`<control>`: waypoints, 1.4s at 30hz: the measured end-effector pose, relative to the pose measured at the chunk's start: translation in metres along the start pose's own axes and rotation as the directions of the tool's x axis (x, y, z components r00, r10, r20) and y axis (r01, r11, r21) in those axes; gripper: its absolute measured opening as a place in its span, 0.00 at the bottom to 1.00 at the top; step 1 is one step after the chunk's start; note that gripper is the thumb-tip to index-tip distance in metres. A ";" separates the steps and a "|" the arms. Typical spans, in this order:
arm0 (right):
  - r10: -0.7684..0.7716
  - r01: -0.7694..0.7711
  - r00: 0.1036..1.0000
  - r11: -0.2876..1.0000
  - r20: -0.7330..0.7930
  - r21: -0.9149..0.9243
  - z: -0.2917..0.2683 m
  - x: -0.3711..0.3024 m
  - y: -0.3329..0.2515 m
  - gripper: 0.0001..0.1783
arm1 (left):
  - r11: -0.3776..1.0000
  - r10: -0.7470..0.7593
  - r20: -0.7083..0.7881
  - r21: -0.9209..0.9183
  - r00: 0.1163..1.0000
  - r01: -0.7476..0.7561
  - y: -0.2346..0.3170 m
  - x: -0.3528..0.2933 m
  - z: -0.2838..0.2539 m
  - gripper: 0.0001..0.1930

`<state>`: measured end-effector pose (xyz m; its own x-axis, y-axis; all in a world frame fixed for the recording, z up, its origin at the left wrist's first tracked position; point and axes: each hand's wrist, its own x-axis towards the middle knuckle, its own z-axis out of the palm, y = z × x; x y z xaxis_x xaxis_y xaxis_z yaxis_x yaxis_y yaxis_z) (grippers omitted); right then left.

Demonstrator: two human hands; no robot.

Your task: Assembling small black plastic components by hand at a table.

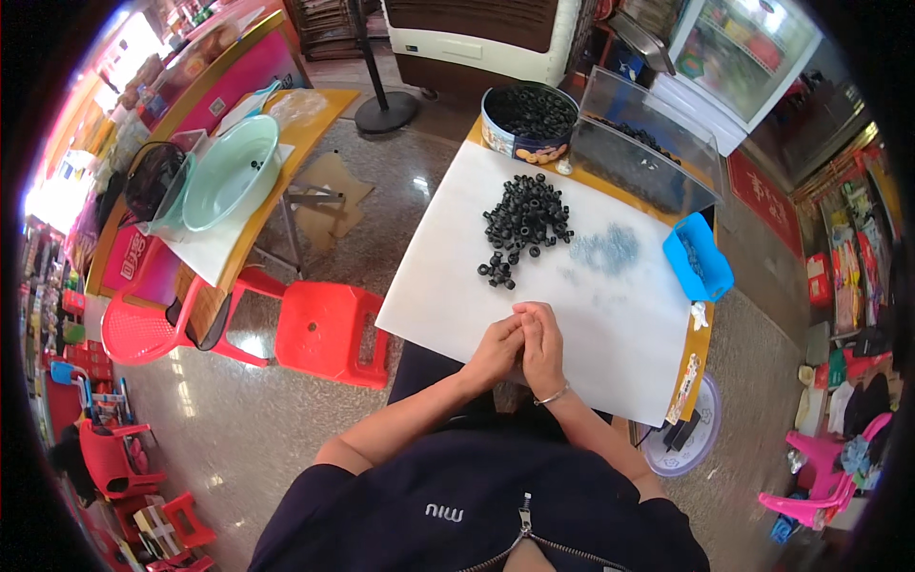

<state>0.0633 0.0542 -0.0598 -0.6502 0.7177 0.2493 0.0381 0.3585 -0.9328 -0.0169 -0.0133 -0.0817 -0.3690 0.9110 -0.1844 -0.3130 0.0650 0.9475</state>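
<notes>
Left hand (497, 348) touching right hand (544, 351), black pieces (527, 215) heaped beyond

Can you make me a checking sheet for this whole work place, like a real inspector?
Surface: white sheet over a table with a yellowish edge.
Job's things: loose heap of small black pieces; more in the round tin; patch of tiny bluish bits beside the heap; blue tray at right.
Clutter: crumpled white scrap below the tray.
Hands: left hand and right hand touching; whether anything is between them, cannot tell.
Cables: nothing clearly seen.
Surroundings: red stool and pale green basin at left.
</notes>
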 end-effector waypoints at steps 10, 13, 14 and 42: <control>-0.011 0.004 0.981 0.999 0.191 0.038 -0.036 0.002 -0.008 0.12 | 0.888 -0.116 0.135 -0.429 0.984 0.163 0.016 -0.001 -0.008 0.21; -0.065 0.078 0.990 0.992 0.124 -0.102 -0.050 0.016 -0.003 0.10 | 0.877 -0.073 0.155 -0.461 0.985 0.137 0.013 0.002 -0.007 0.23; -0.029 0.044 0.992 0.991 0.120 -0.125 -0.057 0.023 -0.005 0.09 | 0.863 -0.043 0.158 -0.492 0.987 0.116 0.011 0.004 -0.008 0.24; -0.249 0.331 0.941 0.825 0.230 -0.458 -0.014 0.067 0.023 0.12 | 0.750 -0.006 0.274 -0.635 0.962 0.186 0.005 0.003 -0.023 0.12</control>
<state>0.0311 0.1187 -0.0609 -0.7955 0.4488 0.4073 0.1644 0.8066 -0.5677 -0.0401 -0.0193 -0.0836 -0.1130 0.9873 -0.1115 -0.8589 -0.0406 0.5105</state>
